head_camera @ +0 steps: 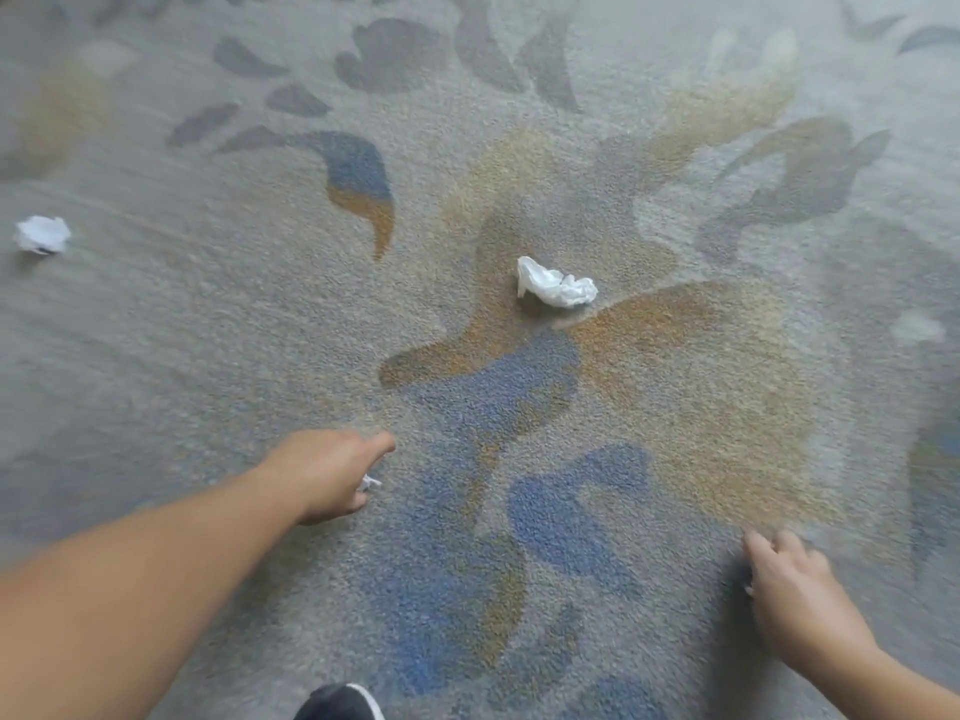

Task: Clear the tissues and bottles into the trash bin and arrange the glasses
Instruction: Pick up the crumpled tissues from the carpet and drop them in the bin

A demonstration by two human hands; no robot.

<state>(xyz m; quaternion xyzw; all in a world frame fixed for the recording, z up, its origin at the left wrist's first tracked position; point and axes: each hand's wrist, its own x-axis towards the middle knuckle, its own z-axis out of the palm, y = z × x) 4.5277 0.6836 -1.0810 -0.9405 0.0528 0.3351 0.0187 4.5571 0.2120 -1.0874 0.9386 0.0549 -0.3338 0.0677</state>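
Our left hand (pixel 324 475) was curled round a white tissue scrap (pixel 370 482) — our right hand (pixel 789 584) blurred, its fingers' state unclear; another crumpled tissue (pixel 557 283) lay ahead.

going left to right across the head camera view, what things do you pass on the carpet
crumpled tissue at the far left → left hand, closed on a small white scrap → black shoe at the bottom edge → crumpled tissue in the middle → right hand

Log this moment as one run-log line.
left hand: shut on tissue scrap | right hand: grip unclear | crumpled tissue: mid-carpet | second tissue: far left | bin: unseen
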